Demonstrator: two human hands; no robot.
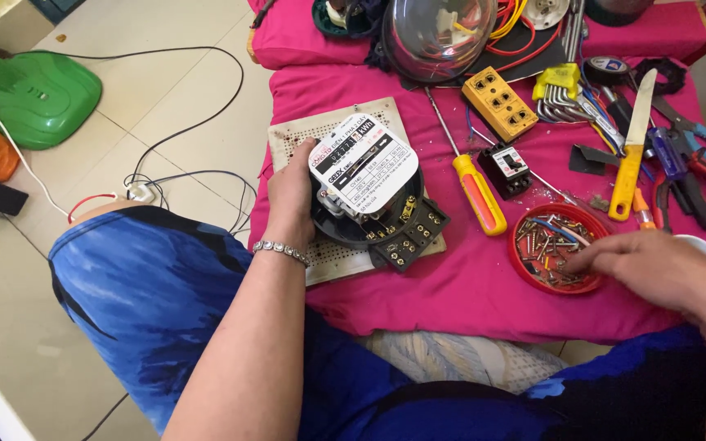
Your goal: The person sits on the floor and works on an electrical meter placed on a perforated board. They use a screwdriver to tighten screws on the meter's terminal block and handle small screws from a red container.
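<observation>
Electric meter (367,184), round and black with a white dial face, lies tilted on a perforated board (330,253) at the left side of the pink-covered worktop (451,286). Just right of it lie an orange-handled screwdriver (477,192) and a small black breaker (507,169); beyond those are a yellow socket block (500,103), a yellow-handled knife (632,159), a bunch of hex keys (561,94), and pliers (680,175) crowded at the far right. A clear dome cover (439,33) sits at the back.

The left hand (289,196) clasps the meter's left rim, fingers curled around it. The right hand (655,265) rests with fingertips in a red lid of screws and wire scraps (553,245); whether it pinches anything I cannot tell.

Bare pink cloth lies open between meter and lid, along the near edge. Left of the worktop, cables (181,175) trail over the tiled floor (165,82).
</observation>
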